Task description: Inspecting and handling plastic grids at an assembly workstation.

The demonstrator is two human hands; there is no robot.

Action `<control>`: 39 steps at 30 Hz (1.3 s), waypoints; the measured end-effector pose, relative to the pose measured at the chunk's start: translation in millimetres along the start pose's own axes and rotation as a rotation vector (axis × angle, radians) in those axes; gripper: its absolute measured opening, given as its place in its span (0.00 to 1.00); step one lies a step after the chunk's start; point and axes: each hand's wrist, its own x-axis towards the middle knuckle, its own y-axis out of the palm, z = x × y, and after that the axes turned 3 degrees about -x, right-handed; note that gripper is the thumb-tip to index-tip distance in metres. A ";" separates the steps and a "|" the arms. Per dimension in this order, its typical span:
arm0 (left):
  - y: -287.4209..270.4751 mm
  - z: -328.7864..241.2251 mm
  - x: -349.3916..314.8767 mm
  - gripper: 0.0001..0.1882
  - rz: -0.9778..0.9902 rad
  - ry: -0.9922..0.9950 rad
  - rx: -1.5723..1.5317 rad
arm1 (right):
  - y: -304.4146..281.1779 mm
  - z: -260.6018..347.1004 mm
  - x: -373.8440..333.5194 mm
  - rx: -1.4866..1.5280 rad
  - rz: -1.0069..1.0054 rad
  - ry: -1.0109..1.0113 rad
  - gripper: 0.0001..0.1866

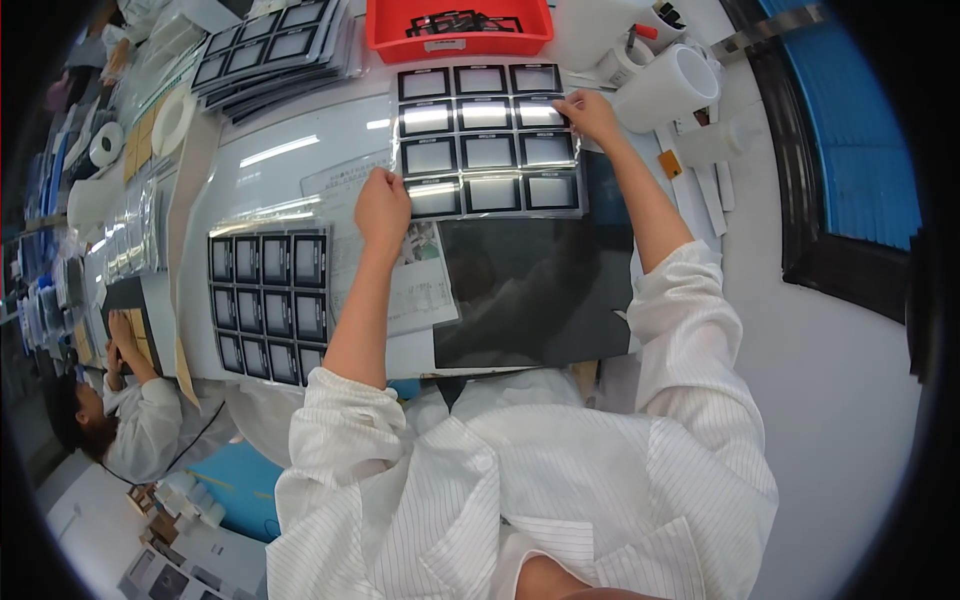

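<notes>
A clear plastic sheet of black-framed panels (487, 140), laid out in rows, is held up over the far part of the table. My left hand (382, 212) is closed at its left edge, fingertips against the plastic. At the upper right edge, my right hand (592, 115) pinches the sheet between thumb and fingers. Beneath and nearer to me lies a dark glossy mat (540, 290). To the left of my left forearm rests a stack of similar framed sheets (268, 305). Printed papers (420, 285) lie partly under my left arm.
A red bin (460, 45) with loose black frames stands at the far edge. More sheets are piled (275, 55) at the far left. White cylindrical containers (668, 85) stand at the far right. Another person (140, 420) works at a table on the left.
</notes>
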 end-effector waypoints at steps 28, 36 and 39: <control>21.1 -24.8 -10.3 0.22 -0.133 -0.004 0.258 | 28.8 20.0 -117.3 -0.199 -0.091 0.476 0.26; 45.5 -15.1 -24.5 0.22 -0.383 0.072 0.313 | 17.2 18.7 -105.9 0.127 0.056 0.466 0.30; 46.1 -7.9 -26.7 0.23 -0.424 0.087 0.272 | 11.3 44.0 -119.0 0.576 0.166 0.474 0.30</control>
